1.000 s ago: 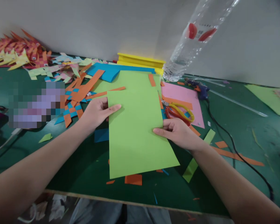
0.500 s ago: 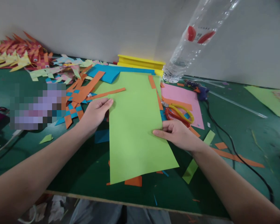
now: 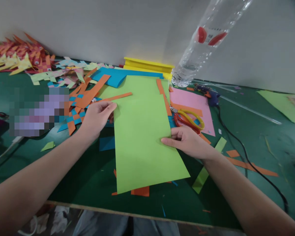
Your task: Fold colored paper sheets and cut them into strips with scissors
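A light green sheet of paper [image 3: 142, 141] lies lengthwise on the green table [image 3: 258, 141], over other green and blue sheets. My left hand [image 3: 97, 116] pinches the sheet's upper left corner between thumb and fingers. My right hand [image 3: 186, 141] grips the sheet's right edge about halfway down, thumb on top and fingers curled. Orange-and-yellow scissors [image 3: 189, 118] lie just beyond my right hand, on a pink sheet [image 3: 194, 100].
Orange and blue paper strips and woven pieces [image 3: 76, 111] crowd the left. Folded paper shapes [image 3: 17, 55] pile up at the far left. A clear plastic bottle [image 3: 199, 46] and a yellow stack [image 3: 148, 65] stand by the wall. A black cable [image 3: 245, 154] crosses the right side.
My left hand has slid from lying on the sheet's top left to pinching its corner at the edge. The sheet shifted slightly. My right hand has barely moved.
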A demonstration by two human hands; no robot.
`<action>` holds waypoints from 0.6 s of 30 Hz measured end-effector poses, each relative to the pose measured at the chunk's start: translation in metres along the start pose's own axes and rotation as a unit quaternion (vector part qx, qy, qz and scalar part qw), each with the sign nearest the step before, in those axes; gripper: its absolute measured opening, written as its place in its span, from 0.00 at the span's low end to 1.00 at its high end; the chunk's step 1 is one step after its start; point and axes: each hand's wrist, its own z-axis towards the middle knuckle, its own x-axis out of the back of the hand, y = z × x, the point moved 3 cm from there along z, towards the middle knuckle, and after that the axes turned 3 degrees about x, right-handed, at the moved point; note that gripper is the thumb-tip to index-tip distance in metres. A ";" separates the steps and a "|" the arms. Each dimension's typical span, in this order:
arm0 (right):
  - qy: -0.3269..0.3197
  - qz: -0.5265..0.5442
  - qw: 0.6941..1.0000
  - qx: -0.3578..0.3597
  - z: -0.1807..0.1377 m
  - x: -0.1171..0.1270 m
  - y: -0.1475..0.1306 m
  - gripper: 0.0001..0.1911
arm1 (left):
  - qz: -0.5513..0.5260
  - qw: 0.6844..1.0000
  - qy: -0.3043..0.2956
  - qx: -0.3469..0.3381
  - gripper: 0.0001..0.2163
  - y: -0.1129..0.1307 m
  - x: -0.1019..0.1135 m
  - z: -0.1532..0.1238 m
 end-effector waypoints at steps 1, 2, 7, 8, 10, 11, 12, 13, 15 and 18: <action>0.010 0.000 1.000 0.000 0.000 0.001 0.000 0.23 | -0.001 1.000 0.004 0.000 0.12 -0.001 0.001 0.001; 0.026 -0.001 1.000 0.002 0.000 0.001 -0.001 0.23 | -0.008 1.000 0.010 0.000 0.11 -0.002 0.001 0.002; 0.109 0.032 0.993 0.031 0.001 0.007 -0.004 0.20 | -0.118 0.989 0.089 -0.009 0.07 -0.012 0.010 0.011; 0.112 0.042 0.992 0.032 0.001 0.007 -0.004 0.20 | -0.134 0.986 0.102 -0.013 0.07 -0.012 0.012 0.012; 0.108 0.078 0.991 0.028 0.002 0.006 -0.005 0.20 | -0.154 0.980 0.128 -0.018 0.05 -0.011 0.014 0.013; 0.109 0.106 0.988 0.024 0.002 0.006 -0.006 0.21 | -0.163 0.977 0.138 -0.017 0.05 -0.010 0.014 0.012; 0.116 0.140 0.983 0.019 0.003 0.006 -0.006 0.22 | -0.171 0.974 0.149 -0.014 0.04 -0.009 0.015 0.011; 0.133 0.170 0.976 0.011 0.003 0.007 -0.006 0.22 | -0.177 0.972 0.154 -0.007 0.03 -0.007 0.014 0.010; 0.179 0.209 0.961 -0.003 0.004 0.009 -0.004 0.21 | -0.188 0.970 0.153 0.013 0.04 -0.006 0.013 0.009; 0.222 0.234 0.946 -0.004 0.004 0.012 -0.004 0.19 | -0.197 0.969 0.143 0.035 0.07 -0.004 0.012 0.008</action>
